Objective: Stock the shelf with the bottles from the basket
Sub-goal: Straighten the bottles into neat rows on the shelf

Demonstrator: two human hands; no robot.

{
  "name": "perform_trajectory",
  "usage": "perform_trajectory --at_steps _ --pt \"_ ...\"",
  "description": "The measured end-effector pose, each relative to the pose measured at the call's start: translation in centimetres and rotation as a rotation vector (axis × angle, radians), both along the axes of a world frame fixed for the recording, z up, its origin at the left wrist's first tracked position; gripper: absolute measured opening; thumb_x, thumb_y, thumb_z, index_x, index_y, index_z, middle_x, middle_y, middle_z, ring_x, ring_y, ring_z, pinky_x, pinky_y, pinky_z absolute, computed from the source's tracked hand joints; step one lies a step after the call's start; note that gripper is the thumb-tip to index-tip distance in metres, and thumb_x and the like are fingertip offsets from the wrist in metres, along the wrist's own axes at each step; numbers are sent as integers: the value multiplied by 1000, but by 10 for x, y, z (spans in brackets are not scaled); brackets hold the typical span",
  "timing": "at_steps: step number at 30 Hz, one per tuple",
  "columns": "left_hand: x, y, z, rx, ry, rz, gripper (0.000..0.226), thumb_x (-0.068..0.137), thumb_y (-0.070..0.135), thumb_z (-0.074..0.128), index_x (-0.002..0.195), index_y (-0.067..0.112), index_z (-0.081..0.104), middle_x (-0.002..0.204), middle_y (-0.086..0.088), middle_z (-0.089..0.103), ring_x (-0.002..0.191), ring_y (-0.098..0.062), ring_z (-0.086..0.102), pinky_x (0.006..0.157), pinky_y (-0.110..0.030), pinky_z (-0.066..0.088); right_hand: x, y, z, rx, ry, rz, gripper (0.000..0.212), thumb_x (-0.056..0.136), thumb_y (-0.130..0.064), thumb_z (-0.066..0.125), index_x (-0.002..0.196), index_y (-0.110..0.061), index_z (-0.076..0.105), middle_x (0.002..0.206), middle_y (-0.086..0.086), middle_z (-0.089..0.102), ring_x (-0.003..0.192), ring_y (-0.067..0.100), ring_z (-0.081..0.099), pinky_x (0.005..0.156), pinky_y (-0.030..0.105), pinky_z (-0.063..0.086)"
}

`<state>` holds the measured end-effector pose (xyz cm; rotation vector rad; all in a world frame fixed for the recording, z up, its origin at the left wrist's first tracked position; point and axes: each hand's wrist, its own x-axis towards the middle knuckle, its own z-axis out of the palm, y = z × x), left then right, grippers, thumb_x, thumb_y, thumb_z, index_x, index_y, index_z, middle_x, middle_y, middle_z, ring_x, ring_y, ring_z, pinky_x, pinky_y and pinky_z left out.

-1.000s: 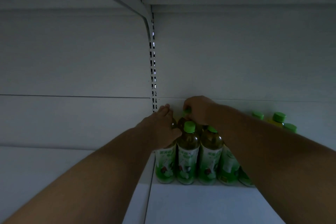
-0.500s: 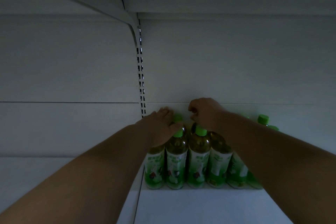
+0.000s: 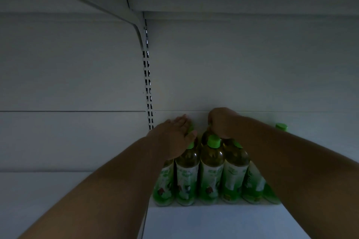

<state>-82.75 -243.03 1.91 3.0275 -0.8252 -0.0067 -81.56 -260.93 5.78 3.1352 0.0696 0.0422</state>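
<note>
Standing upright on the white metal shelf [image 3: 223, 223], green-capped, green-labelled amber plastic bottles [image 3: 210, 170] are pressed by the flat left hand [image 3: 172, 137]; a back bottle's top is gripped by the curled right hand [image 3: 221, 122].

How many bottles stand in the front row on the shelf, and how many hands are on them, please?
Front-row bottles: 6, the outer two partly hidden by the arms
Hands: 2, left hand flat on caps, right hand gripping a back-row bottle
Total: 8
More bottles stand behind; their number cannot be told.
</note>
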Motion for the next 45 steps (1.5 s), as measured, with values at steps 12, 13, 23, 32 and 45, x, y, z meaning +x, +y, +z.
perform_trajectory --at_steps 12,13,23,32,45 --pt "-5 -3 8 -13 53 23 73 101 58 12 158 14 -3 165 -4 -10 152 -16 -6 122 -36 2 -3 -6 -1 79 16 61 37 101 -30 51 127 -6 63 130 17 59 116 32 58 89 32 48" --pt "-6 -7 9 -30 47 29 75 100 60 13 158 15 -2 166 -3 -8 152 -16 -4 123 -36 3 -4 -12 1 119 -1 59 35 100 -27 51 127 -6 62 131 17 58 117 32 58 89 31 47" --pt "1 -79 7 -77 75 -103 69 102 56 16 158 21 2 166 4 -4 152 -12 -1 123 -34 3 -15 -85 5 91 -44 -14 35 92 -31 62 125 -19 62 123 7 62 112 27 60 84 27 46" --pt "-1 -81 1 -99 75 -72 65 103 52 13 159 18 4 166 2 -2 151 -9 -4 121 -27 -2 -9 -80 -4 70 -47 40 31 91 -25 62 118 -11 64 120 13 64 111 30 60 74 23 37" --pt "-12 -91 16 -71 84 -46 71 101 58 15 159 19 1 165 3 -7 151 -12 -4 118 -27 -1 -16 -125 -1 179 -196 -4 27 90 -26 64 115 -17 67 115 9 65 106 28 61 79 27 46"
